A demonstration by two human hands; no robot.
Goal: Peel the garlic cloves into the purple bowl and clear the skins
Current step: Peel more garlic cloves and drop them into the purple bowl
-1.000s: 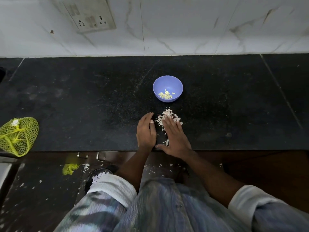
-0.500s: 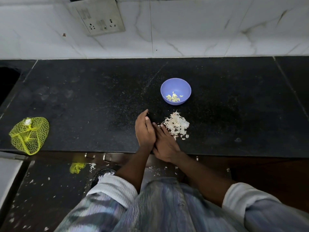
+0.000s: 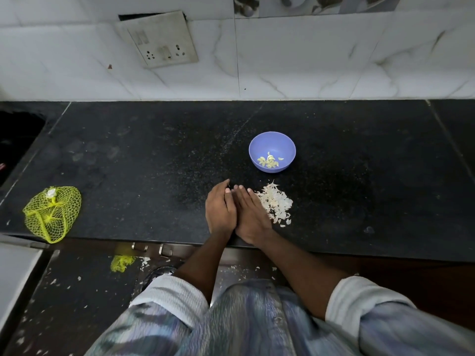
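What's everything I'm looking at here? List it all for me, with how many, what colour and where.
bowl: one, purple, on the counter beyond the hands
garlic cloves: several, pale yellow, inside the bowl
skins: one heap, white, on the counter just right of the right hand
net bag: one, yellow, at the counter's left front edge
counter: one, black, speckled, across the middle
socket plate: one, grey-white, on the white tiled wall
net scrap: one, yellow, on the floor below the counter
skin bits: many, white, scattered on the floor
left hand: one, side by side with the right on the counter, fingers straight
right hand: one, flat on the counter beside the skins
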